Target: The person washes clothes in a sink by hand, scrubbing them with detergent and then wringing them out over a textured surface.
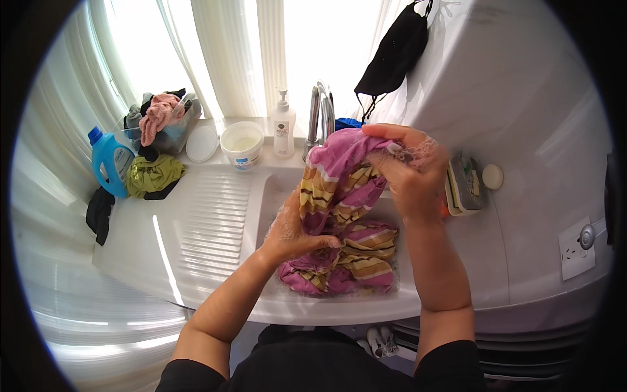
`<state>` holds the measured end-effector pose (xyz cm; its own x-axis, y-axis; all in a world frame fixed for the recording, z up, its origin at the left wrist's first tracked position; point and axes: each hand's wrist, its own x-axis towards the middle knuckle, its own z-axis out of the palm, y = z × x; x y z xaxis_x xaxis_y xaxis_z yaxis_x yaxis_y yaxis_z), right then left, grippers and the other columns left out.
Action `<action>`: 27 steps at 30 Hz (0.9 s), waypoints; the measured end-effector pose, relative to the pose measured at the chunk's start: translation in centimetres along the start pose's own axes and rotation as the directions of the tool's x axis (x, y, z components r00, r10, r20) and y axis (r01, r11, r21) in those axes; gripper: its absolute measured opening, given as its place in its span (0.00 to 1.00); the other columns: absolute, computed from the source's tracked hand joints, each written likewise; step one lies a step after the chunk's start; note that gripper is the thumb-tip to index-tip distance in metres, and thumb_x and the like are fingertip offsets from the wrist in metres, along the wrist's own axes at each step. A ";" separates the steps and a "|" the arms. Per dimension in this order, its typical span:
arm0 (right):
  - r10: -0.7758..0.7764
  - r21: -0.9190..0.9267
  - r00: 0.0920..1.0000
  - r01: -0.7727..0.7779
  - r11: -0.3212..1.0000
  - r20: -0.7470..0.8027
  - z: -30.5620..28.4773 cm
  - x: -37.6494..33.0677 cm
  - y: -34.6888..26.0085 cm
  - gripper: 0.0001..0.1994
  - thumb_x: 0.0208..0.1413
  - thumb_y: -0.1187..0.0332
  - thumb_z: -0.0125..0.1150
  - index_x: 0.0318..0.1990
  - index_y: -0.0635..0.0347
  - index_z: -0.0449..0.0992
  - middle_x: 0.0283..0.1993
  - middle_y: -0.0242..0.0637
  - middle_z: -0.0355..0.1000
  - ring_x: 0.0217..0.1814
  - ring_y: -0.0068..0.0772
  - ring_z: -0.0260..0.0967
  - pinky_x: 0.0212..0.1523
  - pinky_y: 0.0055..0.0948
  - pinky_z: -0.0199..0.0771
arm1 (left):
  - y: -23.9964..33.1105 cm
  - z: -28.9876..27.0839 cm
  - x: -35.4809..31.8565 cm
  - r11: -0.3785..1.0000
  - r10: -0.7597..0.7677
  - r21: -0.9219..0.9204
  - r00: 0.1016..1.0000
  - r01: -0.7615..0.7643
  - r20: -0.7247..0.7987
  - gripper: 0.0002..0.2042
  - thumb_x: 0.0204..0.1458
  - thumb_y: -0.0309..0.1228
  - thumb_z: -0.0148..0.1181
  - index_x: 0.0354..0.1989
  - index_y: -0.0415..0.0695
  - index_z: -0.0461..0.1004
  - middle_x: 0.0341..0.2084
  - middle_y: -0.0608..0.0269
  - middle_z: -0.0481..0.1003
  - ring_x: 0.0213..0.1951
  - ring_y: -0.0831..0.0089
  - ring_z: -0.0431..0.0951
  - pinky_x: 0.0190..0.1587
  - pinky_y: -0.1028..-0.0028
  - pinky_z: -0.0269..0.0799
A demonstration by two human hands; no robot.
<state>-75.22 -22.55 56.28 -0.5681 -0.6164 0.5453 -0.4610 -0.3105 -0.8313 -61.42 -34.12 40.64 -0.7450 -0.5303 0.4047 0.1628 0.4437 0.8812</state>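
Observation:
A wet pink cloth with yellow and brown stripes [346, 215] hangs over the white sink basin [277, 186], its lower part bunched in the basin. My left hand [290, 232] grips the cloth low on its left side, with soap foam on the fingers. My right hand [408, 170] clutches the cloth's upper end, lifted near the tap, also foamy.
A chrome tap [321, 114] and a white pump bottle [283, 127] stand behind the basin. A white tub [242, 144], a lid [202, 144], a blue detergent bottle [110, 160], a green garment [153, 175] and a bin of clothes [163, 121] sit on the drainboard side. Sponges [465, 186] lie right.

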 end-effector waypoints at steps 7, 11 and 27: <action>0.156 -0.028 0.987 -0.155 0.988 0.045 0.0 -1.3 4.8 0.11 0.45 0.77 0.56 0.39 0.64 0.75 0.28 0.34 0.75 0.29 0.21 0.71 0.31 0.20 0.70 | -4.3 -0.4 -1.3 0.782 -0.436 -0.554 0.886 0.286 -0.158 0.12 0.55 0.25 0.56 0.47 0.37 0.72 0.39 0.63 0.76 0.39 0.76 0.75 0.43 0.76 0.70; 0.274 -0.520 0.962 -0.225 0.824 0.017 -0.4 -4.5 15.9 0.16 0.43 0.67 0.60 0.43 0.59 0.75 0.32 0.47 0.76 0.37 0.47 0.75 0.43 0.40 0.74 | -8.4 -2.6 -1.4 0.697 -0.556 -0.654 0.797 0.294 -0.234 0.12 0.55 0.24 0.52 0.47 0.36 0.72 0.39 0.66 0.76 0.39 0.79 0.74 0.43 0.79 0.70; 0.511 -0.902 0.775 0.172 0.396 0.372 9.1 -13.0 34.6 0.17 0.50 0.61 0.63 0.49 0.47 0.76 0.41 0.46 0.75 0.44 0.52 0.72 0.43 0.47 0.75 | -22.7 3.4 -3.3 0.458 -0.596 0.748 0.790 0.480 -0.142 0.21 0.56 0.29 0.48 0.59 0.51 0.69 0.48 0.45 0.72 0.49 0.51 0.74 0.50 0.55 0.72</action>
<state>-77.52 -31.86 19.44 -0.4225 -0.9054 -0.0417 -0.8950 0.4240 -0.1384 -64.88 -39.99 18.46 -0.5935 -0.7864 -0.1710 -0.7673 0.4888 0.4151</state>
